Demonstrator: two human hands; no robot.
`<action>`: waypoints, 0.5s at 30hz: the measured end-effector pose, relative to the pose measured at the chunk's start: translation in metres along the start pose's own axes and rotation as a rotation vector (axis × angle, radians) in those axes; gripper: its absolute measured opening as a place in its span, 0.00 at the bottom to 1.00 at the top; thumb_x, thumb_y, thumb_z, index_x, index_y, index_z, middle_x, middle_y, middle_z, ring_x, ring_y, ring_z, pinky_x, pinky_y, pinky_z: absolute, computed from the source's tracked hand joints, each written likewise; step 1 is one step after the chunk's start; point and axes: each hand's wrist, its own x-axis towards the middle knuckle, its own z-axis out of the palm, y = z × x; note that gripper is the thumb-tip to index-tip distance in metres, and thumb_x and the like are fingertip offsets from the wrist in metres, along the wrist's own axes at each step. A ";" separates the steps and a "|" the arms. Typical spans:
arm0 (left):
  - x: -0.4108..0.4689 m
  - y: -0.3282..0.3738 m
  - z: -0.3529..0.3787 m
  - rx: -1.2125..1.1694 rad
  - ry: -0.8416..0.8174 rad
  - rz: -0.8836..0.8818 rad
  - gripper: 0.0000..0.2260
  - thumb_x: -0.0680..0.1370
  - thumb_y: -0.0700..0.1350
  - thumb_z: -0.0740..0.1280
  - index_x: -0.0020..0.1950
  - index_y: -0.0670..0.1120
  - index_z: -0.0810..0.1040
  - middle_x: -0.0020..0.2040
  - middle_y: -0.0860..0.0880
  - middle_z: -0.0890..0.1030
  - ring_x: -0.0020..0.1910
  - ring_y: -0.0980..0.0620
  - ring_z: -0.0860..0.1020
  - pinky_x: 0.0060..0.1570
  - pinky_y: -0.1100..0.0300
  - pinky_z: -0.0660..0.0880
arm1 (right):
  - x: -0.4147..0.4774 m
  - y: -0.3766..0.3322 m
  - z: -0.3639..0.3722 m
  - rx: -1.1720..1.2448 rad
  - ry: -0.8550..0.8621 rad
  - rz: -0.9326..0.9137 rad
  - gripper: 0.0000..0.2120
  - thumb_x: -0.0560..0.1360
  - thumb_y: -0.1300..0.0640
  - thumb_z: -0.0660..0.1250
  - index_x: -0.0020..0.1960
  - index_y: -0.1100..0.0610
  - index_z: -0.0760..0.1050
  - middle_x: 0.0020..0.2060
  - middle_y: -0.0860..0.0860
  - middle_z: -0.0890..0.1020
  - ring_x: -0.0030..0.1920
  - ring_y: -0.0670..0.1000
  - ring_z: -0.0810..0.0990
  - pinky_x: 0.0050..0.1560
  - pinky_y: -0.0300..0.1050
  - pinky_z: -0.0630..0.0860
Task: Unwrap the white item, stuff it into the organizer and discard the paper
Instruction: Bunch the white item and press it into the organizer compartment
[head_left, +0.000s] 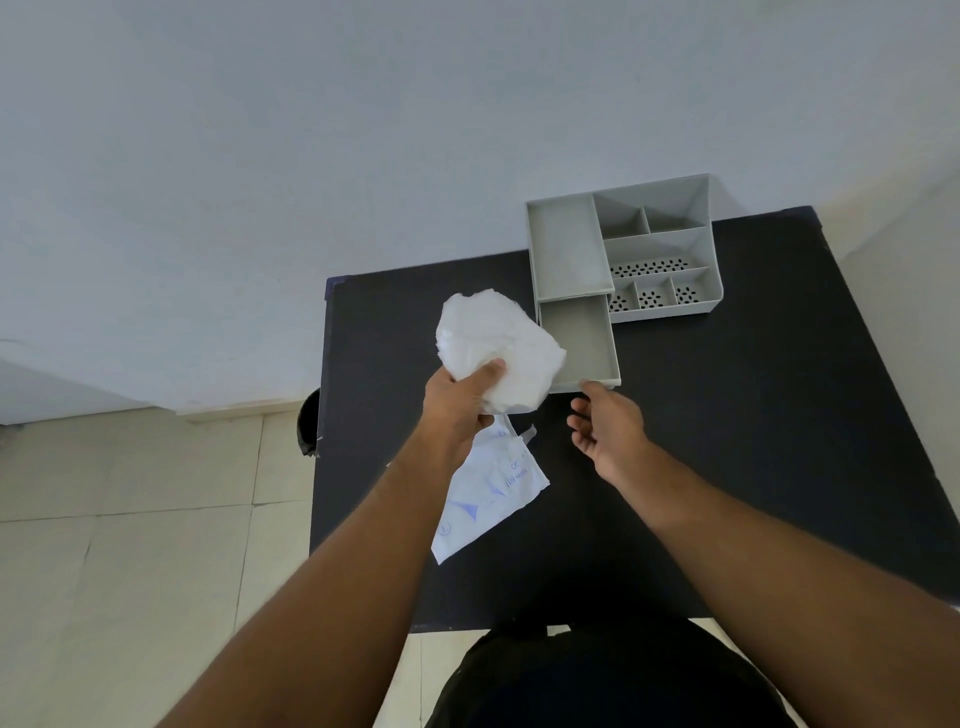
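I see paper wrapper (488, 499) flat on black table (727, 441), partly under my left forearm; arm sweep could drag it off edge.

Left hand (457, 405) fingers clamped on white item (493, 348), held above table, just left of drawer (579, 338). Bundle looks wider than drawer; could snag rim, spill.

Right hand (608, 426) fingers loosely spread, holding nothing, at drawer front.

Drawer pulled out, empty. Organizer (566, 244) compartments all empty.
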 end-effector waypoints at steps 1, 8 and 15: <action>-0.002 -0.001 0.000 0.004 -0.014 -0.003 0.14 0.76 0.41 0.75 0.57 0.52 0.76 0.57 0.49 0.82 0.55 0.46 0.81 0.50 0.51 0.83 | -0.001 0.002 -0.001 -0.002 0.006 0.002 0.04 0.79 0.53 0.67 0.46 0.51 0.77 0.39 0.49 0.80 0.34 0.47 0.76 0.38 0.44 0.75; -0.007 -0.007 0.003 0.007 -0.065 -0.018 0.14 0.75 0.40 0.75 0.57 0.51 0.77 0.57 0.48 0.82 0.58 0.44 0.81 0.56 0.46 0.81 | -0.004 0.010 -0.005 -0.002 0.009 0.008 0.04 0.80 0.53 0.66 0.47 0.51 0.77 0.38 0.49 0.80 0.34 0.47 0.76 0.37 0.43 0.74; -0.007 -0.010 0.006 0.007 -0.070 -0.031 0.13 0.74 0.40 0.76 0.56 0.50 0.78 0.55 0.48 0.84 0.55 0.45 0.82 0.57 0.43 0.81 | -0.004 0.012 -0.013 -0.057 -0.024 0.051 0.05 0.80 0.53 0.65 0.53 0.53 0.78 0.41 0.50 0.81 0.36 0.49 0.77 0.39 0.45 0.75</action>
